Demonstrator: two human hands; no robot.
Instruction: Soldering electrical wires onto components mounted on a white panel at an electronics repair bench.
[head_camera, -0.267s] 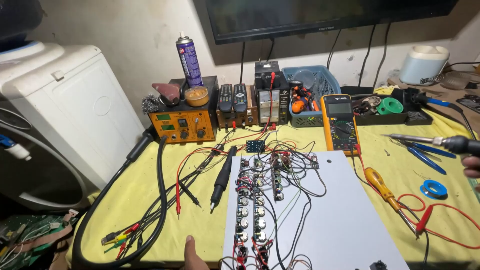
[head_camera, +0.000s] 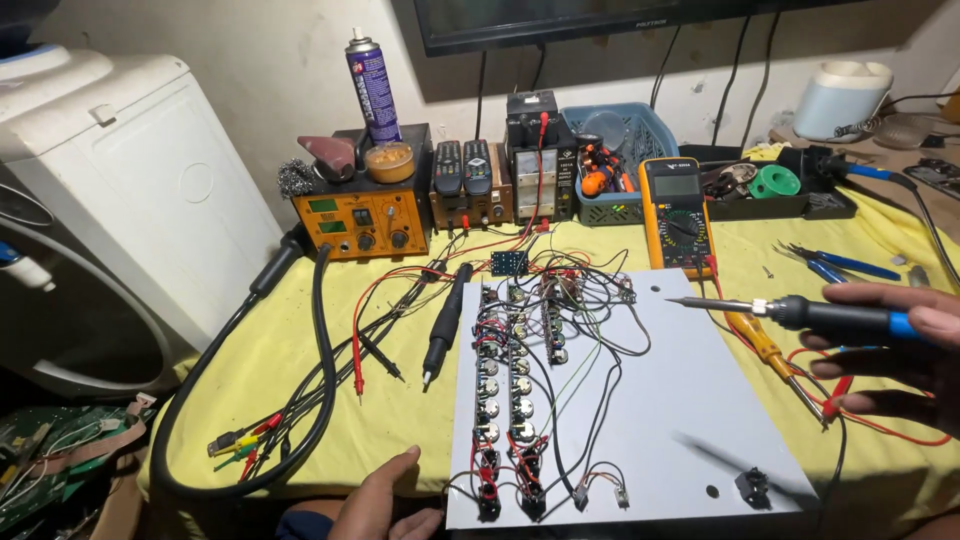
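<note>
Two hands work over the yellow-covered bench: the right hand has its grip closed around a blue-handled soldering iron, tip hovering above the white panel; the left hand rests loosely open at the near edge. A purple-labelled spray can stands at the back edge.

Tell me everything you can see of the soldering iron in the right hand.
The soldering iron has a thin metal tip, a silvery collar, a black barrel and a blue rear section. It lies nearly level in the air, tip pointing left over the grey panel, touching nothing there. The right hand holds its rear end, fingers wrapped around the handle. Its cord is hidden.
</note>
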